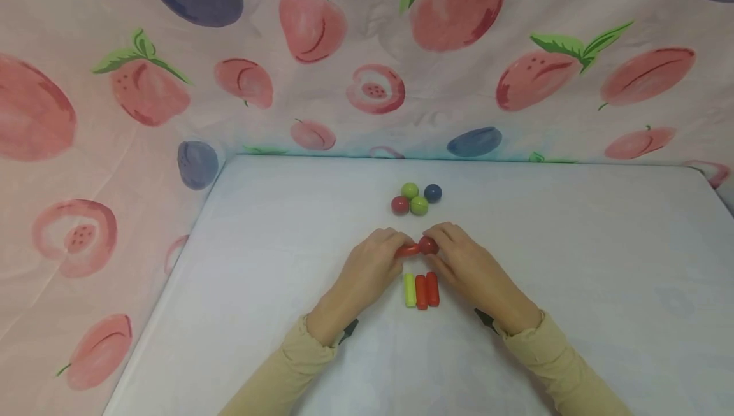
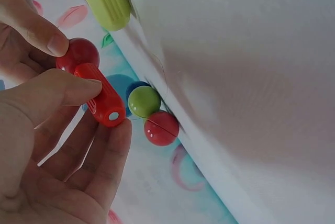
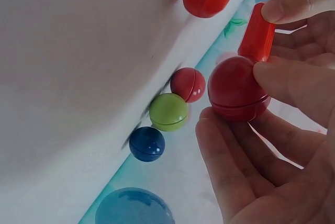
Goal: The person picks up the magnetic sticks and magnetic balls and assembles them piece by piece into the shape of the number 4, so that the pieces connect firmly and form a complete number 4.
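Note:
My left hand (image 1: 369, 269) pinches a short red magnetic stick (image 2: 108, 103) between thumb and fingers; a small silvery disc marks its near end. In my right hand (image 1: 469, 269), the thumb and fingers grip a dark red ball (image 3: 234, 88) with a seam round it. The stick's other end meets the ball, and the two hands face each other above the table. Just below them on the cloth lie a yellow-green stick (image 1: 410, 290), an orange-red stick (image 1: 421, 292) and a red stick (image 1: 432, 289), side by side.
Beyond the hands sit two green balls, one at the back (image 1: 410, 190) and one nearer (image 1: 419, 206), with a red ball (image 1: 400, 205) and a dark blue ball (image 1: 432, 193). A white cloth covers the table (image 1: 573, 244). A fruit-print curtain (image 1: 367, 34) hangs behind.

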A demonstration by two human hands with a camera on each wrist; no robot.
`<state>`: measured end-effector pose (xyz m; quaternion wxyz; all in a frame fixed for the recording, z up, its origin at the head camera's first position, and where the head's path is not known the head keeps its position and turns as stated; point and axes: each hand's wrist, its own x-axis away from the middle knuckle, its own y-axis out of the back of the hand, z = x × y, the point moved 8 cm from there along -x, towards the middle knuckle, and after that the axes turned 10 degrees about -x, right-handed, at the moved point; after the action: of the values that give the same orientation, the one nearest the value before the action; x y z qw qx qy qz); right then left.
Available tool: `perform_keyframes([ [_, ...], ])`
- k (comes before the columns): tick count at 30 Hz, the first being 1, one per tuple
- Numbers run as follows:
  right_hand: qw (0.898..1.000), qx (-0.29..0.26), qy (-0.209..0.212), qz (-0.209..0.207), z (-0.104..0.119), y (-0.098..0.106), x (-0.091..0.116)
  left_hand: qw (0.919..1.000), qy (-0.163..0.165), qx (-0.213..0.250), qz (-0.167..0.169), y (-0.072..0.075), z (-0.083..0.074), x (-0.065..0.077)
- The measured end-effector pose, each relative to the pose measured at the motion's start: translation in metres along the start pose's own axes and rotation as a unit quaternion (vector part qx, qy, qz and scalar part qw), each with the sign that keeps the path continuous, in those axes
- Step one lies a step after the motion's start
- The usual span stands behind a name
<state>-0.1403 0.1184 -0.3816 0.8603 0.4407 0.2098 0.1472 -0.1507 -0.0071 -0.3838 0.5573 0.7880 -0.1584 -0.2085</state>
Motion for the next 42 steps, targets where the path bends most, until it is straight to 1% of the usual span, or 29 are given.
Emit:
perform_keyframes([
  [11, 1.0, 0.004, -0.003, 0.002, -0.0011, -0.0001, 0.0001, 1.0, 0.002, -0.002, 0.006, -0.0012, 0.0009, -0.0012],
  [23, 1.0, -0.007, 0.02, -0.007, -0.001, 0.0004, 0.0012, 0.9999, -0.01, -0.007, -0.002, -0.0022, 0.0011, -0.0015],
  [29, 1.0, -0.01, 0.016, -0.009, -0.0033, -0.0001, 0.0015, 0.9999, -0.009, -0.006, -0.001, -0.0025, 0.0015, -0.0016],
  [42, 1.0, -0.008, 0.001, -0.005, -0.008, -0.0003, 0.0026, 0.9999, 0.004, -0.004, 0.011, -0.0029, 0.0081, -0.0016],
])
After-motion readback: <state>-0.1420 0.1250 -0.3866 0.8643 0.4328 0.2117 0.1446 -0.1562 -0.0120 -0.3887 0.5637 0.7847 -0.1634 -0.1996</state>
